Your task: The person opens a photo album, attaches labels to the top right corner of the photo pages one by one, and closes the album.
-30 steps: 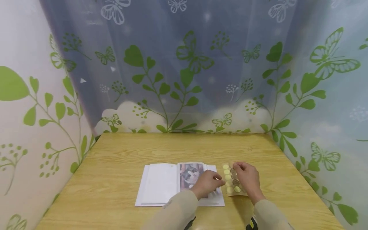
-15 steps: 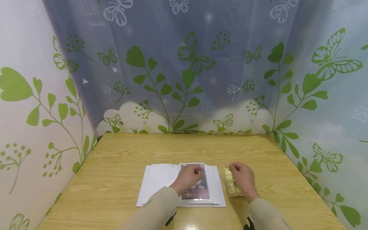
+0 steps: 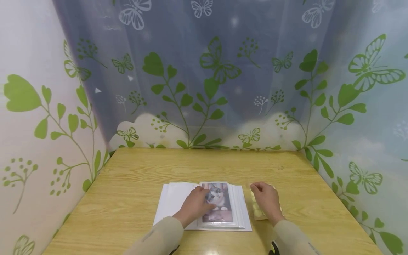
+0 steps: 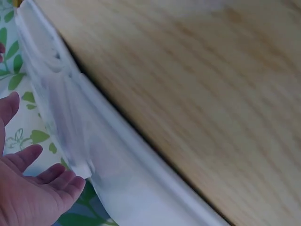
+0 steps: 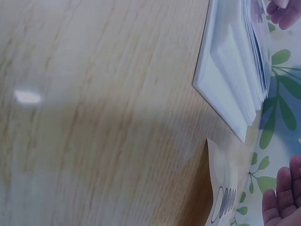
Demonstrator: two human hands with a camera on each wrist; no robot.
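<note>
A white photo album point(image 3: 179, 198) lies spread on the table, a cat photo point(image 3: 224, 216) in the sleeve of its right page. My left hand point(image 3: 192, 205) rests over the photo's left side, thumb and fingers spread apart. In the left wrist view, that hand's fingers point(image 4: 63, 181) are loose and hold nothing visible. Right of the album is a beige sheet of round yellow stickers point(image 3: 257, 213). My right hand point(image 3: 267, 202) covers much of it and pinches near its upper left corner; the fingertip contact is hidden. In the right wrist view, the sheet point(image 5: 222, 181) tilts up from the table.
The wood-grain table point(image 3: 146, 164) carries the album and sheet near its front. A curtain point(image 3: 172, 71) with leaves and butterflies closes off the back and both sides. Dark bands show at both wrists.
My left hand has moved left from the album's right edge, across the cat photo, to its left side, and its fingers have spread. My right hand has shifted slightly left along the sheet's top.
</note>
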